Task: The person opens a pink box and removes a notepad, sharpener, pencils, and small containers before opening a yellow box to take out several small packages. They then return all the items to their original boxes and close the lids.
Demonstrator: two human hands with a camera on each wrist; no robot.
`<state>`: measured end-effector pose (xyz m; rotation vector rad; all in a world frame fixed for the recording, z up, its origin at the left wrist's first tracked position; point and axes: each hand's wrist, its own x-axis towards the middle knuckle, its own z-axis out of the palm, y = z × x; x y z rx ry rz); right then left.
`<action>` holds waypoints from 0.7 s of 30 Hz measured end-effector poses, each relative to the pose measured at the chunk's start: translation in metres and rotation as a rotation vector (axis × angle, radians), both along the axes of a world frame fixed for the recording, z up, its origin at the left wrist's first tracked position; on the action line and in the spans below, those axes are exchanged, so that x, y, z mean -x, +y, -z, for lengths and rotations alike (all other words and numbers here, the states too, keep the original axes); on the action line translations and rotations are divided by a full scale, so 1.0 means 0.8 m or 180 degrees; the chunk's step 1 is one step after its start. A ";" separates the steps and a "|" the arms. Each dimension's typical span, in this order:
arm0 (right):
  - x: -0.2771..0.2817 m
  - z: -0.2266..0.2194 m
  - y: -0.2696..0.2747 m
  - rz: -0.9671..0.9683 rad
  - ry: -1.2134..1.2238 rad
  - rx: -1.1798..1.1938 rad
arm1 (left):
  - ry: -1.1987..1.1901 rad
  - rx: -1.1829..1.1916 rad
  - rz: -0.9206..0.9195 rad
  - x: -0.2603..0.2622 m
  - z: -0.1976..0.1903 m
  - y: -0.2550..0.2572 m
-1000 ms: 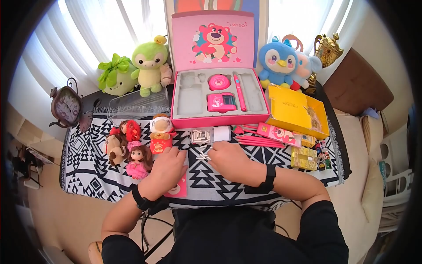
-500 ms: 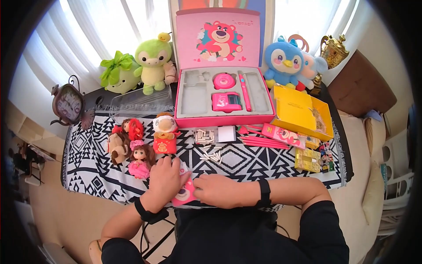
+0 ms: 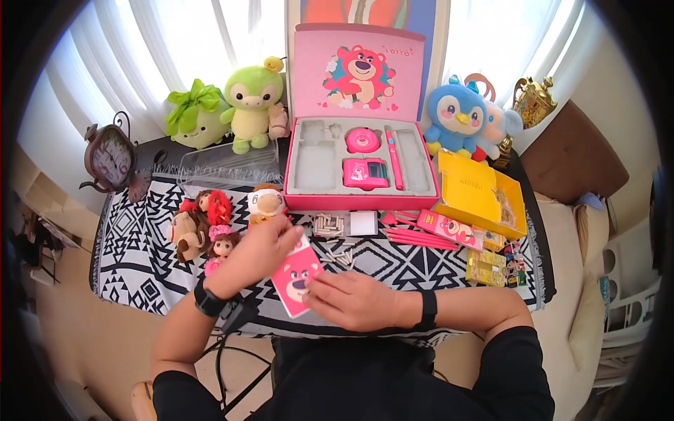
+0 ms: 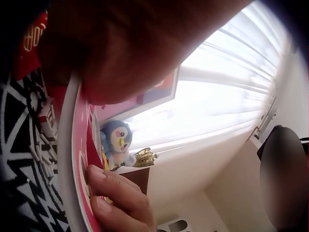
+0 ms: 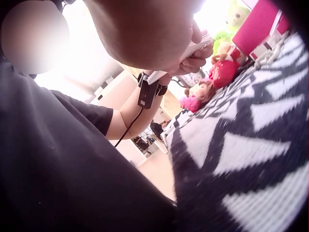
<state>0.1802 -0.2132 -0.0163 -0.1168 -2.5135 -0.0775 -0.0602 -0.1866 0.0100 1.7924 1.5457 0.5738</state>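
Note:
A pink booklet (image 3: 296, 281) with a bear face is held up above the cloth between both hands. The left hand (image 3: 263, 252) grips its upper left edge. At its lower right side the right hand (image 3: 358, 300) pinches it, fingers on the front; in the left wrist view the right fingers (image 4: 118, 200) lie against the pink cover (image 4: 83, 159). From the right wrist view, the booklet's pale edge (image 5: 190, 52) shows between the hands. Small white sticks (image 3: 340, 256) lie loose on the cloth behind the hands.
Behind stands an open pink box (image 3: 361, 200). Dolls (image 3: 221, 245) sit at the left; pink pencils (image 3: 421, 238), a yellow box (image 3: 484, 189) and a yellow packet (image 3: 486, 266) lie right. A clear container (image 3: 328, 225) holds more white sticks.
The booklet has come up off the cloth and is now held in both hands. The right hand first moved from the white sticks down to the booklet; the left hand rose slightly.

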 end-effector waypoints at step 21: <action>0.044 0.007 0.229 0.1254 -0.0739 0.0255 | 0.1750 -0.2236 0.0041 0.013 0.049 0.038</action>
